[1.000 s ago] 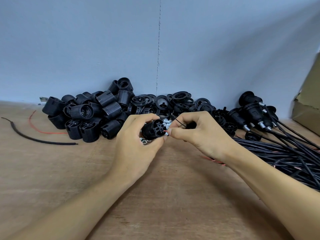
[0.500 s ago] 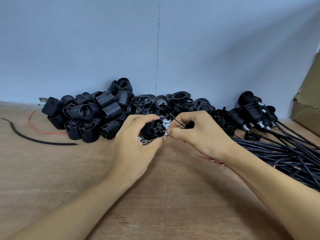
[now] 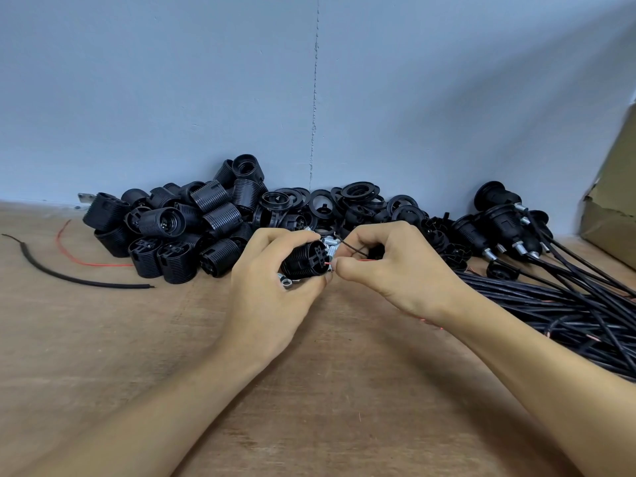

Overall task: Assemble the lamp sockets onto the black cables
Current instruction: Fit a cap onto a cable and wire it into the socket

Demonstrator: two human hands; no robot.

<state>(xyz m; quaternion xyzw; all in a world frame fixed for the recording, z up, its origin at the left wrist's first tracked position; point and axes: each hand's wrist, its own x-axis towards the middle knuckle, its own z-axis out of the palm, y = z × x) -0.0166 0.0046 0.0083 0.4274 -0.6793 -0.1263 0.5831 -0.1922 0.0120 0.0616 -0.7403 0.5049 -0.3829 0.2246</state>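
Soft even light, faint shadows, sharp focus, wide-angle bowing at edges.

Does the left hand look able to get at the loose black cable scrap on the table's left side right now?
Probably not freely: the left hand grips a socket. Only open tabletop lies between it and the cable scrap, though.

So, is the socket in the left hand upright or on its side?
On its side: the left hand grips the lamp socket, its terminal end facing the right hand.
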